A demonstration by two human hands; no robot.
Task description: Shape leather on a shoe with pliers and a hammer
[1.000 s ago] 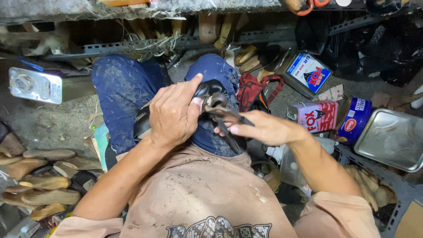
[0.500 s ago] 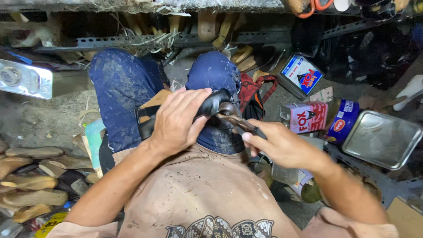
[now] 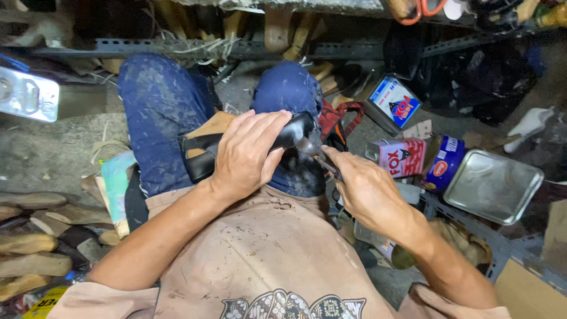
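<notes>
Cluttered workshop floor (image 3: 47, 153), metal shelving (image 3: 177, 47)

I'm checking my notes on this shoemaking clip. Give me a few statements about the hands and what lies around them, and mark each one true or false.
1. The left hand lies over a black shoe on the lap. True.
2. The right hand is empty. False: it grips pliers whose tip meets the shoe.
3. A square metal tray lies to the person's right. True.
4. The person wears red trousers. False: the trousers are blue and dusty.
5. Wooden shoe forms lie to the person's left. True.
</notes>
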